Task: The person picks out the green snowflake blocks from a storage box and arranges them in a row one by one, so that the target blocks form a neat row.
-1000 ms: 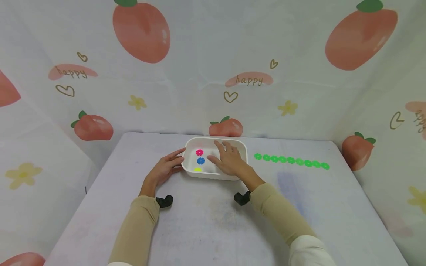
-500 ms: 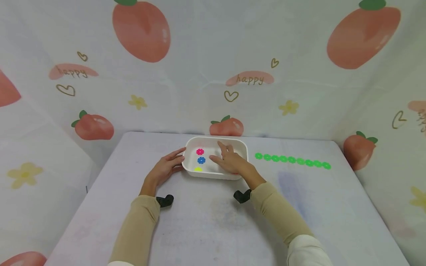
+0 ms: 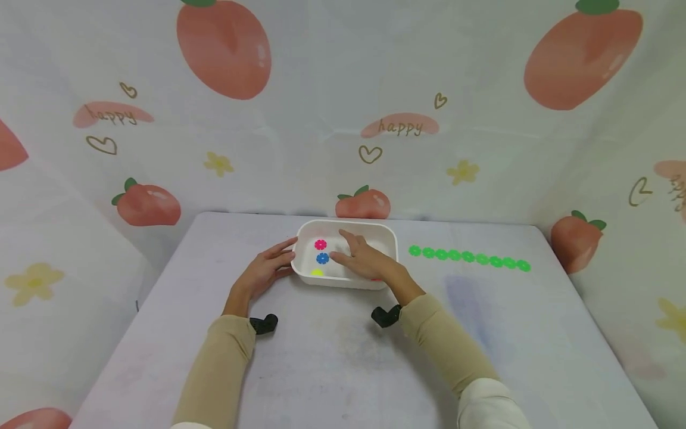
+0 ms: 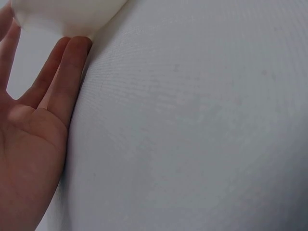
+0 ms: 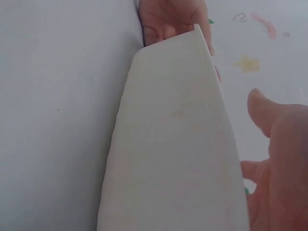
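A white plastic basin (image 3: 343, 283) stands near the back of the table. My left hand (image 3: 261, 275) rests its straight fingers against the basin's left end; in the left wrist view its fingertips touch the wall low down. Inside lie a pink flower-shaped disc (image 3: 320, 245), a blue flower-shaped disc (image 3: 322, 258) and a yellow piece (image 3: 317, 273) partly hidden by the front wall. My right hand (image 3: 368, 261) reaches into the basin's right half, thumb and index finger spread apart. Its other fingertips are hidden. A sliver of red (image 3: 377, 280) shows beneath the palm.
Several green flower-shaped discs (image 3: 468, 257) lie in a slanting row on the table (image 3: 332, 363) to the right of the basin. A printed cloth (image 3: 300, 119) hangs behind the table. Black mounts (image 3: 386, 317) sit at both wrists.
My right hand's fingers have dipped lower into the basin, and the hand has shifted slightly left. The red sliver has come into view. My left hand stays against the basin's end.
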The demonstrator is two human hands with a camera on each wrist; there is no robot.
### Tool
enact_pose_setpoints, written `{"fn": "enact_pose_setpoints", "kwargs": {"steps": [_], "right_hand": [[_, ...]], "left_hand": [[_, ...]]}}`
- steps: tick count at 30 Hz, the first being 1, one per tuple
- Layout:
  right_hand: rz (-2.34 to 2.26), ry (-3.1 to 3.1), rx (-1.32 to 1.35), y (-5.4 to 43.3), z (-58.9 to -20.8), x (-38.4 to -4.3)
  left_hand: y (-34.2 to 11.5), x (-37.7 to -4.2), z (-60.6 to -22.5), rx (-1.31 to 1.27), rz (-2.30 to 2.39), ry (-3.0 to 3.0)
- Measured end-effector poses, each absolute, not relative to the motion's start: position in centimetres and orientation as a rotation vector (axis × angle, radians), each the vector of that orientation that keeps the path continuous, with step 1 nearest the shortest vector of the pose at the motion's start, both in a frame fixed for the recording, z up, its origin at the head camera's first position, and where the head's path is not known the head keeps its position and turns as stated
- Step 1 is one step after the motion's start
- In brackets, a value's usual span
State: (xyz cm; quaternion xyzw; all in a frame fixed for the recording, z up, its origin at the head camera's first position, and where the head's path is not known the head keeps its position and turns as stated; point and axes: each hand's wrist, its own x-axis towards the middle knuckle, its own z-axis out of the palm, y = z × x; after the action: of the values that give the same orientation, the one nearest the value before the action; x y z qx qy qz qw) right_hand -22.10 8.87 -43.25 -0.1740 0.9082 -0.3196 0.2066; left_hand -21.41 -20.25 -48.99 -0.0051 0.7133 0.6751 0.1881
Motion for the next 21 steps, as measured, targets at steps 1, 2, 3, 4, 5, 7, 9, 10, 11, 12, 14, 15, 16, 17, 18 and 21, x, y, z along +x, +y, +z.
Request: {"fn": "enact_pose_setpoints", "kwargs": {"steps": [1, 2, 3, 4, 5, 7, 9, 10, 11, 12, 14, 15, 16, 17, 18, 21], "right_hand": [[-0.923, 2.530, -0.487, 8.8, -43.4, -22.2], [-0.956, 2.530, -0.486, 8.7, -43.6, -22.4], [-0.995, 2.528, -0.481, 8.7, -43.8, -22.6], [-1.032, 2.527, -0.477, 8.7, -44.0, -22.8], [-1.069, 2.526, -0.470, 8.6, -44.2, -23.0], [-1.130, 2.532, -0.446, 8.6, -44.8, -23.3], [-1.171, 2.547, -0.435, 8.6, -45.3, -23.6], [-1.184, 2.560, -0.429, 8.7, -45.5, -23.7], [-1.193, 2.575, -0.423, 8.7, -45.8, -23.8], [-1.196, 2.592, -0.416, 8.7, -46.0, -23.9], [-1.196, 2.622, -0.400, 8.7, -46.4, -24.0], [-1.198, 2.632, -0.391, 8.7, -46.5, -24.1], [-1.196, 2.641, -0.380, 8.7, -46.6, -24.2], [-1.198, 2.646, -0.364, 8.6, -46.7, -24.3], [-1.203, 2.647, -0.350, 8.5, -46.8, -24.4], [-1.229, 2.632, -0.286, 8.3, -46.9, -24.8]], "left_hand": [[-20.2, -21.4, -49.0, -0.010, 1.901, 1.999], [-20.2, -21.4, -49.1, -0.011, 1.904, 1.993], [-20.1, -21.4, -49.2, -0.020, 1.905, 1.989], [-20.1, -21.4, -49.3, -0.024, 1.908, 1.985], [-20.1, -21.4, -49.3, -0.030, 1.913, 1.981], [-20.0, -21.4, -49.5, -0.033, 1.915, 1.978], [-19.9, -21.4, -49.6, -0.037, 1.925, 1.972], [-19.8, -21.4, -49.6, -0.037, 1.926, 1.970], [-19.8, -21.3, -49.6, -0.038, 1.925, 1.970], [-19.8, -21.3, -49.6, -0.036, 1.922, 1.970], [-19.8, -21.3, -49.6, -0.038, 1.924, 1.964], [-19.8, -21.4, -49.6, -0.036, 1.922, 1.964], [-19.8, -21.4, -49.5, -0.033, 1.919, 1.968], [-19.9, -21.4, -49.5, -0.035, 1.922, 1.969], [-20.0, -21.5, -49.4, -0.028, 1.918, 1.977], [-20.2, -21.7, -49.3, -0.025, 1.922, 1.985]]}}
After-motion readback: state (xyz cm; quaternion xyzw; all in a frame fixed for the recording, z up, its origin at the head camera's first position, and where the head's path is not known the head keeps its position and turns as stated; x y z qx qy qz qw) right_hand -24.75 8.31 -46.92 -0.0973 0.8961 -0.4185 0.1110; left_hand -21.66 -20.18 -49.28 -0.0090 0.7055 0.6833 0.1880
